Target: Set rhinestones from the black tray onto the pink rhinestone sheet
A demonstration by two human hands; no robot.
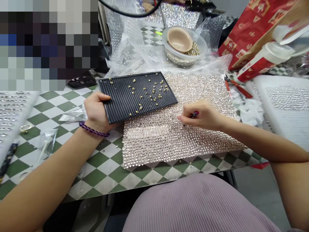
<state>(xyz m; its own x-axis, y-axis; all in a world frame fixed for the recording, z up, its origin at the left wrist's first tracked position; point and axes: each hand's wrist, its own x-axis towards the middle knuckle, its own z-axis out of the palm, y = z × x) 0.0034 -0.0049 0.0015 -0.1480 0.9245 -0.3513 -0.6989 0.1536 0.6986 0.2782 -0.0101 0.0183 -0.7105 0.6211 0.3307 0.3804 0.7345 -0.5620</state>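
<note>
My left hand (pixel 98 109) grips the left end of a black ridged tray (pixel 125 100), thumb on top, and holds it tilted above the table. Small gold-coloured rhinestones (pixel 154 91) lie scattered in its grooves. Below and to the right of the tray spreads a sheet covered in sparkling rhinestones (pixel 149 148), partly hidden by the tray and my right arm. Over the middle of this sheet, my right hand (pixel 201 114) is closed around a dark, pink-patterned pen-shaped tool (pixel 194 114), whose tip points down close to the stones. Most of the tool is hidden by my fingers.
A clear plastic bowl (pixel 173 59) of stones with a beige bowl (pixel 177 38) inside stands at the back amid bubble wrap (pixel 130 48). Red-handled pliers (pixel 238 87), a red-and-white bottle (pixel 259 62) and a red paper bag (pixel 251 29) are at right. The table's checkered cover (pixel 103 170) shows in front.
</note>
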